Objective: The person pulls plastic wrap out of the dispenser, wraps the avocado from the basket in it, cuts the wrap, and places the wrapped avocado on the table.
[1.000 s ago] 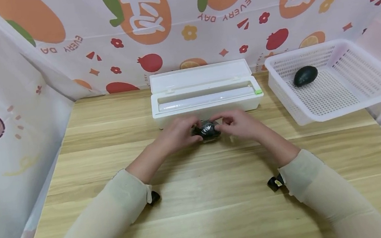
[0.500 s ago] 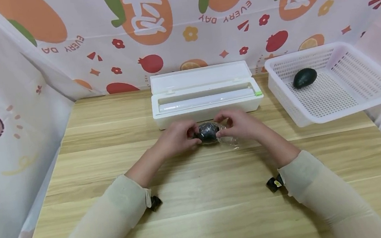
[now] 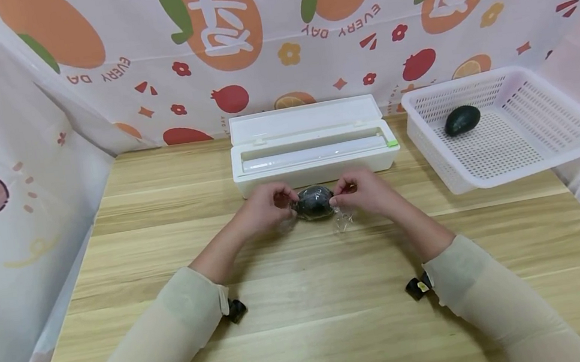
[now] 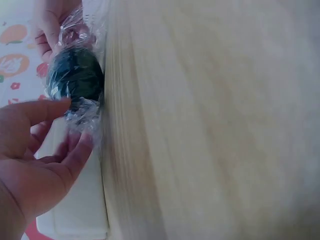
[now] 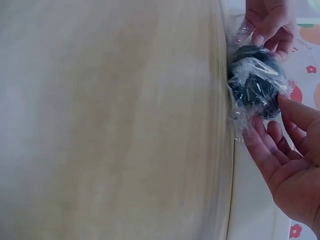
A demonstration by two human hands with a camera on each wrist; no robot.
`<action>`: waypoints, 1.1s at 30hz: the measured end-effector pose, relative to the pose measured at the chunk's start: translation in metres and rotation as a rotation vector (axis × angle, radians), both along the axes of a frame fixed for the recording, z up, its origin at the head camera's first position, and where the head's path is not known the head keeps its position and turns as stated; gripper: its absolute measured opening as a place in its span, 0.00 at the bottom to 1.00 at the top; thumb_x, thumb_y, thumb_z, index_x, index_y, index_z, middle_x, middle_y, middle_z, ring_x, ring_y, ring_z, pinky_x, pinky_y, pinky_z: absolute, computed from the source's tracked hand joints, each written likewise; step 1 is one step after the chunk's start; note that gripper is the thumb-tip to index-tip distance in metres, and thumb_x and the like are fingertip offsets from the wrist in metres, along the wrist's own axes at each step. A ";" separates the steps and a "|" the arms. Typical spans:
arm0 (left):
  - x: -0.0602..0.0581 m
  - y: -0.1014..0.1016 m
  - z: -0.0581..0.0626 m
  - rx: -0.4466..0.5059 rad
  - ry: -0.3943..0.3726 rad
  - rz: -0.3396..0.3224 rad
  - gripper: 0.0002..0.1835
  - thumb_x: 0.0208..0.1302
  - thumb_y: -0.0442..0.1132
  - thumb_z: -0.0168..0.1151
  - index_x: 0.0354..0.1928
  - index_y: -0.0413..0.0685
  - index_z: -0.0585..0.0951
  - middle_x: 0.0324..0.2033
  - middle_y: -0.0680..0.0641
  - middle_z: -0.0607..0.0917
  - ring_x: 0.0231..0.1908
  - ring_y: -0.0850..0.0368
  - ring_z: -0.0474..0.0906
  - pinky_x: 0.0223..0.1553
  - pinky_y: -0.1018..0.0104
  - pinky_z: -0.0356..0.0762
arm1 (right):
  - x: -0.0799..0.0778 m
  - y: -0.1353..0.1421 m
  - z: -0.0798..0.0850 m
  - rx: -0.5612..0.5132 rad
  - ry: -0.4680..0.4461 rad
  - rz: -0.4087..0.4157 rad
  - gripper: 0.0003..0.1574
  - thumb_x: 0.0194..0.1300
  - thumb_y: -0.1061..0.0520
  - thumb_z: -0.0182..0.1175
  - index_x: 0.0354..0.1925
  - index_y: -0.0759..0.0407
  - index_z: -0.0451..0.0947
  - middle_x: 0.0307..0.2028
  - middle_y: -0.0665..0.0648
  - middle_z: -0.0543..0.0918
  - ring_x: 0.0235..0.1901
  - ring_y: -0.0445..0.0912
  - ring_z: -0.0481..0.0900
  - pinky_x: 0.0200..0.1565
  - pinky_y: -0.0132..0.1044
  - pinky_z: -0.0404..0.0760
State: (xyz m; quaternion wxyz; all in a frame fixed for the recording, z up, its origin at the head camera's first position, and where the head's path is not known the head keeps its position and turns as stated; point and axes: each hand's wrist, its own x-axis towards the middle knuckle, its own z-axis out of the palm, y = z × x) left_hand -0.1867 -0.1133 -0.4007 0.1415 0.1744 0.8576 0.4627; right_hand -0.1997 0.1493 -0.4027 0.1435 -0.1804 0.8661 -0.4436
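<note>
A dark green avocado (image 3: 315, 203) wrapped in clear cling film (image 4: 85, 114) is held between both hands, in front of the white box. My left hand (image 3: 265, 209) pinches its left end, where the film is gathered, with thumb and fingers. On the other side, my right hand (image 3: 364, 193) pinches the right end, and a loose flap of film hangs below those fingers. The right wrist view shows crinkled film over the avocado (image 5: 257, 82) and fingertips at its near end. Whether the avocado touches the table is hard to tell.
Behind the hands stands a white cling film box (image 3: 316, 172), its lid raised and a roll (image 3: 314, 154) inside. To the right, a white plastic basket (image 3: 526, 161) contains another avocado (image 3: 462, 120). A patterned curtain backs the wooden table (image 3: 307, 324).
The wrapped avocado shows more between the hands now. My left hand has shifted slightly left, and the loose film at the right end has swung inward below the right hand.
</note>
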 end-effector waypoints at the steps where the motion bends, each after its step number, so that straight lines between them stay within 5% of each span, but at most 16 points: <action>1: 0.000 0.001 0.000 -0.017 0.004 0.004 0.12 0.54 0.24 0.68 0.41 0.40 0.81 0.39 0.43 0.84 0.41 0.51 0.79 0.45 0.61 0.80 | 0.001 0.000 0.000 0.009 -0.003 -0.004 0.09 0.59 0.53 0.71 0.32 0.55 0.82 0.32 0.55 0.83 0.31 0.47 0.78 0.33 0.37 0.79; 20: 0.006 0.003 0.006 -0.239 0.071 0.056 0.13 0.55 0.38 0.74 0.35 0.47 0.77 0.32 0.48 0.80 0.34 0.54 0.74 0.38 0.61 0.73 | -0.001 -0.002 0.004 0.076 -0.111 0.003 0.12 0.54 0.57 0.73 0.36 0.56 0.80 0.36 0.55 0.83 0.37 0.49 0.79 0.39 0.39 0.80; 28: 0.008 0.004 0.006 -0.162 0.024 0.073 0.12 0.53 0.35 0.75 0.34 0.44 0.79 0.35 0.47 0.83 0.37 0.54 0.78 0.42 0.61 0.78 | -0.003 -0.006 0.003 -0.039 -0.248 -0.008 0.34 0.50 0.70 0.65 0.56 0.59 0.71 0.41 0.62 0.82 0.39 0.52 0.81 0.39 0.41 0.85; 33: 0.004 0.003 0.004 -0.009 -0.083 0.104 0.18 0.49 0.30 0.75 0.42 0.41 0.79 0.35 0.43 0.83 0.35 0.53 0.79 0.36 0.64 0.81 | -0.002 -0.007 0.002 -0.155 -0.335 -0.030 0.46 0.48 0.74 0.61 0.66 0.56 0.67 0.42 0.65 0.79 0.36 0.52 0.81 0.37 0.43 0.86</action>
